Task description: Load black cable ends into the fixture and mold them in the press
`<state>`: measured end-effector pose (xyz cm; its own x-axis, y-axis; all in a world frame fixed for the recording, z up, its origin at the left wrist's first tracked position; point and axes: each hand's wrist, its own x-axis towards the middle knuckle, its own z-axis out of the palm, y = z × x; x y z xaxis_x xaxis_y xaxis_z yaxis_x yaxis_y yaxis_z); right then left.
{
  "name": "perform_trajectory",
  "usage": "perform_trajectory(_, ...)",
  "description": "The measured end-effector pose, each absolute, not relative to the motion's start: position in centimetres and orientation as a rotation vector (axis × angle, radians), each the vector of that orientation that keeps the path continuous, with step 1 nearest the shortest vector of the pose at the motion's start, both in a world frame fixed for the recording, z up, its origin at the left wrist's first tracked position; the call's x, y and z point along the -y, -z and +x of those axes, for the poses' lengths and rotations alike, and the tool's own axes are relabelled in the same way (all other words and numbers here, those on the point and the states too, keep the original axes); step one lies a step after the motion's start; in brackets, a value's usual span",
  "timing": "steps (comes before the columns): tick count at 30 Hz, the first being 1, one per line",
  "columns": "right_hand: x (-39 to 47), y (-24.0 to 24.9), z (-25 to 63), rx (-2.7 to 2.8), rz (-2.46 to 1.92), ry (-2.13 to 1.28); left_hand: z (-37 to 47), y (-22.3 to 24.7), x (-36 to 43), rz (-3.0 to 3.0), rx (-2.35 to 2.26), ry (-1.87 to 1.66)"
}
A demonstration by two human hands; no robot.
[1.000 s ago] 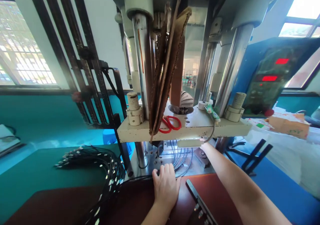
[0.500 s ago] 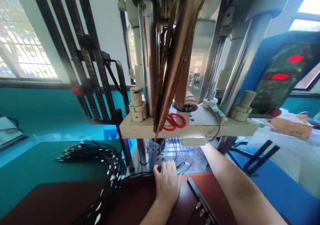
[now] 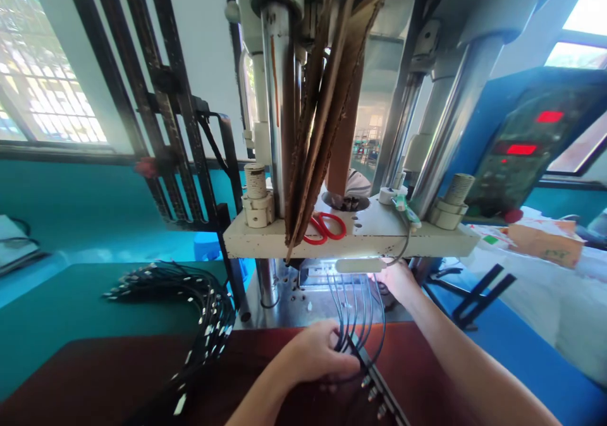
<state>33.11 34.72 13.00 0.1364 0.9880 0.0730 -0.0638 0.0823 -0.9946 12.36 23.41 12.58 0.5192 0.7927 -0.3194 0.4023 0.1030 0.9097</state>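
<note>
Several thin dark cables (image 3: pixel 355 306) run from under the press plate (image 3: pixel 351 244) down toward the table's front. My left hand (image 3: pixel 318 353) is closed round their lower ends, beside a black bar (image 3: pixel 379 378) with small metal fittings. Under the right part of the plate, my right hand (image 3: pixel 391 279) is at the metal mould (image 3: pixel 315 278) and the cables' upper ends; its fingertips are partly hidden and what they hold is unclear. A white lamp bar (image 3: pixel 360 266) hangs at the plate's front edge.
A bundle of black cables (image 3: pixel 208 312) with white tips lies at the left. Red-handled scissors (image 3: pixel 333 226) and upright cardboard (image 3: pixel 327 129) stand on the plate. A control panel (image 3: pixel 526 141) with red displays is at the right, above a cardboard box (image 3: pixel 545 243).
My left hand has come nearer and turned, now gripping the cables. They are drawn out toward the front. My right hand has pulled back partly from beneath the plate. The view has shifted slightly.
</note>
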Motion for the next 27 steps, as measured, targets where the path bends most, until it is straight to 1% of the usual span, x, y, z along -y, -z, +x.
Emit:
perform_trajectory(3,-30.9,-12.3,34.3,1.023,-1.108,-1.189,13.7,-11.0,-23.4,0.984,-0.696,-0.517)
perform_trajectory(6,-27.3,-12.4,34.7,0.931,-1.047,-1.197,15.5,-9.3,-23.2,0.639,-0.579,-0.624)
perform_trajectory(9,-25.1,-12.7,34.2,0.876,-1.036,-1.178,16.5,-8.8,-22.6,0.540,-0.456,-0.564)
perform_trajectory(13,-24.0,-13.0,33.1,0.851,-1.000,-1.141,16.8,-9.6,-21.6,0.595,-0.301,-0.518)
perform_trajectory(17,-23.4,-12.8,32.6,0.825,-0.975,-1.152,16.9,-9.9,-20.9,0.635,-0.304,-0.565)
perform_trajectory(22,-22.5,-12.6,32.7,0.830,-0.949,-1.123,17.2,-9.4,-20.2,0.650,-0.484,-0.577)
perform_trajectory(27,-21.6,-12.3,32.9,0.805,-0.913,-1.109,17.4,-9.9,-19.0,0.647,-0.647,-0.550)
